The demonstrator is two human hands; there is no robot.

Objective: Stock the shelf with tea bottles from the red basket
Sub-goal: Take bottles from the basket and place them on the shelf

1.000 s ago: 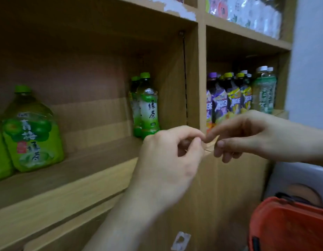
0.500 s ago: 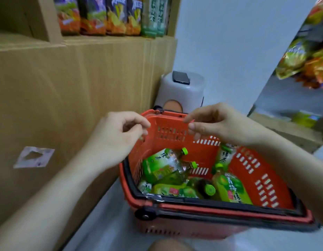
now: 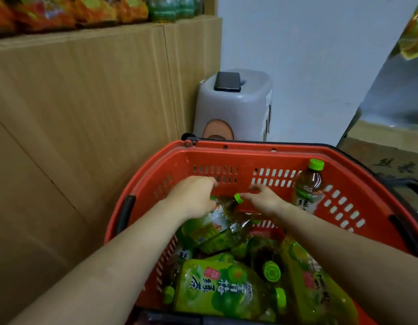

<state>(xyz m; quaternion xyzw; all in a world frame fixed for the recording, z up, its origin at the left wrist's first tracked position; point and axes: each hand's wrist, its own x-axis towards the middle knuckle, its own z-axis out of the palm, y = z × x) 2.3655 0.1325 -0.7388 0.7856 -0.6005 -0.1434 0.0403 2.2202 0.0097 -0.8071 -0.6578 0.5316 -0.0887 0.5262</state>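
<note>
Half a second before, both hands hung above the red basket [image 3: 226,156]; now they'd dropped inside it, so the next pick looked underway. Left hand [image 3: 193,198] curled over the shoulder of a tea bottle [image 3: 218,221] lying mid-basket. Right hand [image 3: 266,201], fingers bent, touched its green cap [image 3: 237,198]; couldn't tell if it actually gripped.
</note>
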